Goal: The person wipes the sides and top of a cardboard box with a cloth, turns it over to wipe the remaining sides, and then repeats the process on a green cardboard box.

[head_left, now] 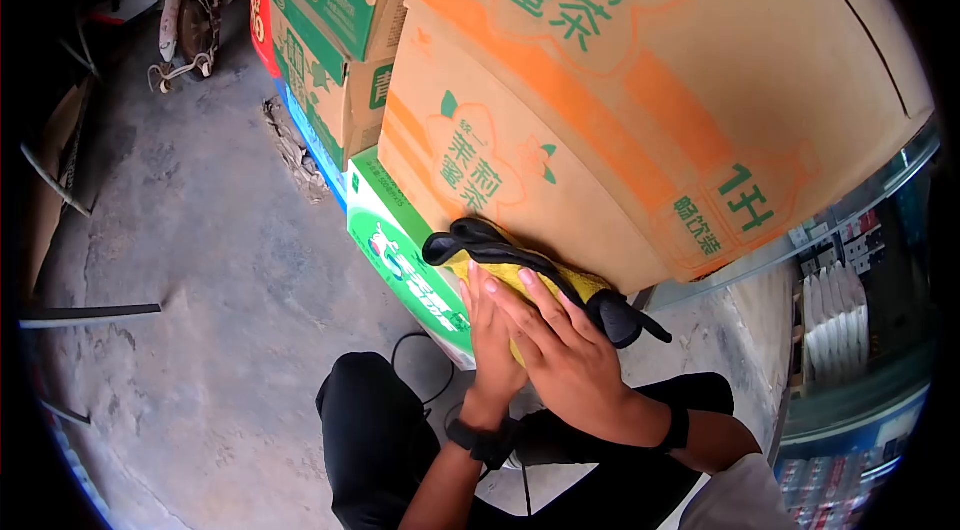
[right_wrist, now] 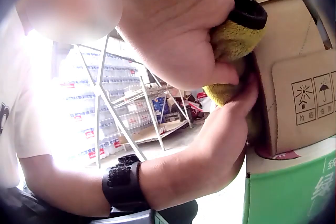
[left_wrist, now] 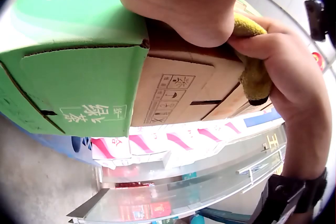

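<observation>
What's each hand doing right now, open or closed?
Left hand: open, fingers extended against the yellow-and-black cloth.
Right hand: open, fingers extended over the same cloth.

The left hand (head_left: 493, 335) and right hand (head_left: 578, 370), side by side, lie on the cloth (head_left: 588, 283) against the carton (head_left: 600, 130). The carton rests on a lower box (head_left: 410, 275); left of it stands a box stack (head_left: 345, 60), and farther left a bike (head_left: 190, 25) on the floor (head_left: 240, 330).

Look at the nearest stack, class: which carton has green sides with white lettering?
The lowest visible carton, beneath the brown, orange-printed cartons; those carry green lettering on brown cardboard.
</observation>
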A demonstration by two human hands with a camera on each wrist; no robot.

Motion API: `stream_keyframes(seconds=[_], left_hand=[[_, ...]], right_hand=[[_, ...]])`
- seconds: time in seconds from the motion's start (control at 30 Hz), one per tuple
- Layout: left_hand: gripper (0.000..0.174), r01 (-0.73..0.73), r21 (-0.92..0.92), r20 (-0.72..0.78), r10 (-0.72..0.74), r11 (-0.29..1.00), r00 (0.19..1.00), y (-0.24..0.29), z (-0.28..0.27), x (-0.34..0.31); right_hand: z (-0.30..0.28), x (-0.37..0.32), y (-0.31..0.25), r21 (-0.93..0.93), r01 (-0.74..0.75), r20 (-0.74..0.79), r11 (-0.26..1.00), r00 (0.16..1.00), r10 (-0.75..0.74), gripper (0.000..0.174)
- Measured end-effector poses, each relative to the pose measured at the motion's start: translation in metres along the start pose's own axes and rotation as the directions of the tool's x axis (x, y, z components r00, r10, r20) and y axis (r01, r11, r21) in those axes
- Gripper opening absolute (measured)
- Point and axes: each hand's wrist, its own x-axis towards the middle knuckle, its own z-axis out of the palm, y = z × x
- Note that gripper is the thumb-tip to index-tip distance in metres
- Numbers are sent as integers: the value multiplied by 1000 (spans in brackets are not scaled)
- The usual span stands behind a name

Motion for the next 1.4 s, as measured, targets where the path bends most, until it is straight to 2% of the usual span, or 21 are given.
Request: stream_keyframes(seconds=[0.17,0.23,0.27,0.37,0.4,0.5,0.53,0.63,0.7,0.77,0.8,0.83,0.9,1.0,1.07,1.13,1.17,1.2,1.23,1.3,1.4], left_hand=[[63,8,41,0,-8,999,1000,-7,5,-5],[62,36,44,-31,-34,998,999,0,4,-1],[63,16,41,-24,-15,999,1000,-3,5,2],[63,34,9,-12,-34,999,999,-2,1,-4],[64,39,-12,-13,-39,999,999,0,1,-3],[65,33,31,-4,-33,999,999,4,0,-1],[65,41,-21,-9,-41,999,999,10,0,0],[66,17,-144,-43,-23,989,999,43,0,18],[65,-150,-181,59,162,972,985,66,-20,59],[65,-161,-170,62,174,972,983,65,-24,81],[65,-8,-227,97,31,974,995,55,-22,76],[65,53,-237,88,-33,970,996,43,-17,68],[65,154,-233,58,-145,960,988,25,-5,34],[66,252,-273,46,-249,928,967,39,9,-9],[66,250,-307,32,-253,918,967,62,8,-7],[66,143,-299,28,-141,943,990,80,-4,27],[70,3,-262,35,6,965,999,78,-10,50],[71,-12,-257,34,22,966,999,75,-13,70],[71,-7,-254,48,20,967,999,71,-15,78],[70,75,-261,64,-61,963,996,52,-8,61],[70,205,-262,86,-189,943,978,36,7,2]], right_hand=[[1,0,0,26,-9,-7,1000,1000,9,42],[4,-1,-1,-8,-13,-67,1000,998,13,39],[2,-2,-1,-5,-11,-23,1000,1000,11,39],[-1,-1,-1,53,-32,-17,998,999,33,41],[-3,-1,-1,28,-32,13,999,999,32,42],[4,-5,-3,-49,-46,-75,998,996,42,41],[4,-8,-4,-40,-67,-30,997,997,66,42],[-27,-7,-3,-146,-146,-106,979,986,131,41],[-51,2,4,-120,-245,-222,962,951,214,46],[-58,20,9,-91,-269,-253,959,938,239,48],[-49,30,9,-87,-245,-224,966,949,221,49],[-35,35,9,-27,-187,-183,982,967,179,49],[-4,35,6,115,-83,-109,990,989,95,50],[-3,6,-6,119,-108,-32,987,993,113,48],[-32,-5,1,76,-112,5,991,994,112,52],[-61,6,10,5,-146,-74,989,987,146,47],[-71,14,17,6,-176,-104,984,979,176,46],[-73,26,21,-20,-186,-158,982,971,180,46],[-60,30,17,19,-214,-189,977,958,214,54],[-39,30,8,119,-187,-147,975,968,203,55],[-5,14,-12,-11,-133,-15,991,991,132,54]])
